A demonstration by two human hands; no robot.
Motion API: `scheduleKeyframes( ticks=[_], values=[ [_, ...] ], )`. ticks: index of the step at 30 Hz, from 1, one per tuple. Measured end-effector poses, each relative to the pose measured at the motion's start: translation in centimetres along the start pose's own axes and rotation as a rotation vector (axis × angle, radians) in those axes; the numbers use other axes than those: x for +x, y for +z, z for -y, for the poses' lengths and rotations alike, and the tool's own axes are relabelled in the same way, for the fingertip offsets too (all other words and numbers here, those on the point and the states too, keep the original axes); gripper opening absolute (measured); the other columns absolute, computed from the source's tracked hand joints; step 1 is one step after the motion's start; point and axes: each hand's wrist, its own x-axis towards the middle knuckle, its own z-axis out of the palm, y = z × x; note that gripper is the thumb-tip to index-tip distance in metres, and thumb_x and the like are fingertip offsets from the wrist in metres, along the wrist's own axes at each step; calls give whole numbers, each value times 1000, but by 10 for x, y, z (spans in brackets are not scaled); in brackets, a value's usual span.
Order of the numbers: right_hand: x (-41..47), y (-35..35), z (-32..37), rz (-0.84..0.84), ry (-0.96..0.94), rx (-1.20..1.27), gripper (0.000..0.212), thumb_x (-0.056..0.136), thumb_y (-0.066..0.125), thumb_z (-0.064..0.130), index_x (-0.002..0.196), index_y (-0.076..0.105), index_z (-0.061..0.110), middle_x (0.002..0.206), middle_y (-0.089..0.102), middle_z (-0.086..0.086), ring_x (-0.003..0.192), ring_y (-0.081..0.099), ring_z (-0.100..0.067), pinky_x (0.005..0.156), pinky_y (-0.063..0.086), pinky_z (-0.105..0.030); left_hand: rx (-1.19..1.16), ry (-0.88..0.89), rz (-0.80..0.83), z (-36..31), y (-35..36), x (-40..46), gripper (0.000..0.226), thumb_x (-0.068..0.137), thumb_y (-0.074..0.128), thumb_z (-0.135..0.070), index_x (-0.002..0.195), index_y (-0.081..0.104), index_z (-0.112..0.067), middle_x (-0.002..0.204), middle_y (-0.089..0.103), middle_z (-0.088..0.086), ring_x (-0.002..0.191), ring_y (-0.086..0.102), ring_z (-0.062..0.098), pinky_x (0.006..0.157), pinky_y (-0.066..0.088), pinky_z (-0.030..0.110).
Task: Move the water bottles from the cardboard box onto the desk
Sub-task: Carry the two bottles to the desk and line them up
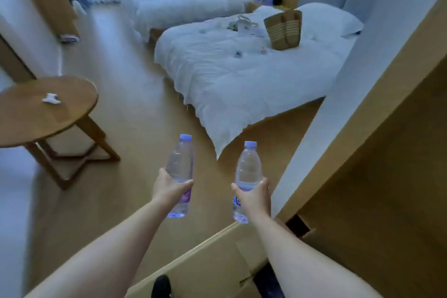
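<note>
Head view: the left hand has its fingers wrapped round the middle of a clear water bottle with a pale purple cap, held upright in the air above the wooden floor. The right hand grips a second water bottle the same way, above the open cardboard box by the near bed. A round wooden side table stands to the left.

One camera only, worn on my head, looking forward and down along both my outstretched forearms. My left hand and right hand sit close, low in the centre. Beyond them the wide view takes in the floor, a round table at left and two beds.
</note>
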Motion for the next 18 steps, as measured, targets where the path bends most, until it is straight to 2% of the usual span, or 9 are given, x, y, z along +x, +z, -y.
scheduleKeyframes(
  ticks=[6, 10, 14, 18],
  values=[
    [7, 119, 93, 95, -108, -29, 58, 72, 81, 35, 106, 37, 20, 106, 59, -2, 86, 61, -21, 75, 52, -35, -65, -41, -92, 11, -96, 78, 60, 67, 83, -24, 111, 43, -13, 103, 60, 6, 90, 61, 24, 76, 50, 34],
    [17, 197, 154, 125, -163, -71, 58, 74, 79, 38, 104, 33, 21, 106, 55, -3, 76, 57, -17, 65, 48, -31, -18, -56, -119, 24, -163, 136, 65, 67, 83, -29, 115, 43, -13, 108, 59, 5, 91, 58, 22, 76, 46, 31],
    [30, 260, 211, 156, -236, -104, 60, 75, 80, 37, 107, 32, 20, 107, 53, -3, 83, 54, -18, 67, 48, -28, -13, -84, -151, 26, -220, 189, 61, 67, 83, -32, 108, 40, -17, 108, 59, 4, 94, 59, 23, 84, 50, 37],
    [52, 302, 253, 167, -291, -170, 69, 75, 79, 41, 122, 38, 12, 111, 53, -2, 88, 52, -18, 73, 45, -31, -36, -97, -185, 15, -254, 240, 66, 67, 83, -34, 115, 41, -15, 110, 59, 3, 96, 60, 24, 83, 50, 37]
  ],
)
